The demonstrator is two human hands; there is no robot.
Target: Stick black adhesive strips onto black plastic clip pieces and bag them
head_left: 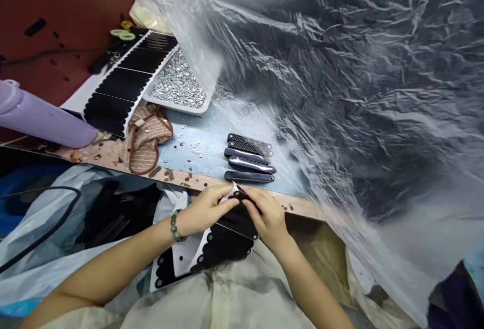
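Note:
A strip of black scallop-edged stickers on white backing [230, 243] lies across my lap, its upper end raised to the table's front edge. My left hand [204, 210], with a beaded bracelet on the wrist, pinches the left side of that end between thumb and fingers. Across from it, my right hand [269, 218] is closed on the right side; a lifted white corner shows between the two hands. Just beyond my fingers, several dark glossy handle-shaped pieces [249, 176] lie in a row on the table, with perforated black pieces [242, 143] at the far end.
A white tray [189, 111] of small metal rings stands farther back, with loose rings [195, 145] nearby. Left are another black sticker strip [123, 84], a striped brown cloth [145, 142], a purple bottle [45, 117] and green-handled scissors [123, 34]. Clear plastic sheeting [340, 92] covers the right.

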